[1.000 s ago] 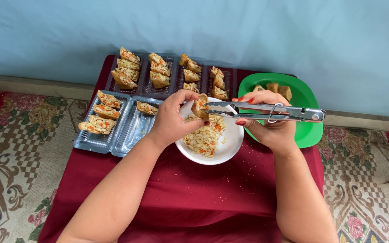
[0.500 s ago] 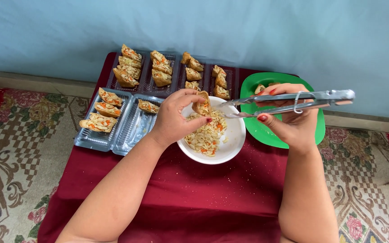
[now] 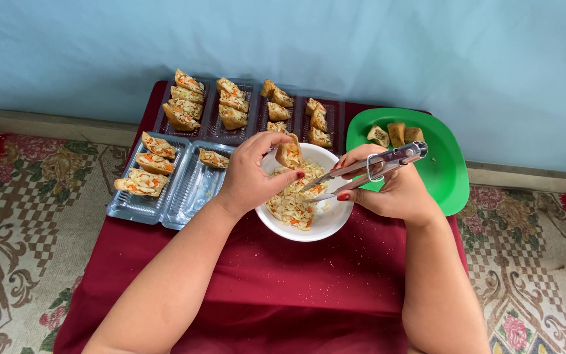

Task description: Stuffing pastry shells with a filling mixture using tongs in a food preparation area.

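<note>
1. Left hand is up over the white bowl, fingers pinched together on a fried tofu pocket, which sits tilted at the bowl's far-left rim
2. Right hand comes in from the other side, fingers wrapped tight round the handle of the metal tongs
3. The tongs' tips point left and down into the bowl, close together and just over the filling; whether they grip any of it is hard to tell
4. That filling is a pale shredded mix with orange flecks, heaped on the left half of the bowl, the right half showing bare white
5. The bowl rests on a dark red cloth covering a low table, right between the two hands
6. Just behind the right hand, a green plate carries three unfilled tofu pieces near its far-left edge
7. Left of the bowl, a clear plastic tray has stuffed pieces lined up in its left compartment and one alone in its right compartment
8. Along the back, a second clear tray holds four rows of stuffed pieces
9. A patterned rug spreads out on both sides of the table
</note>
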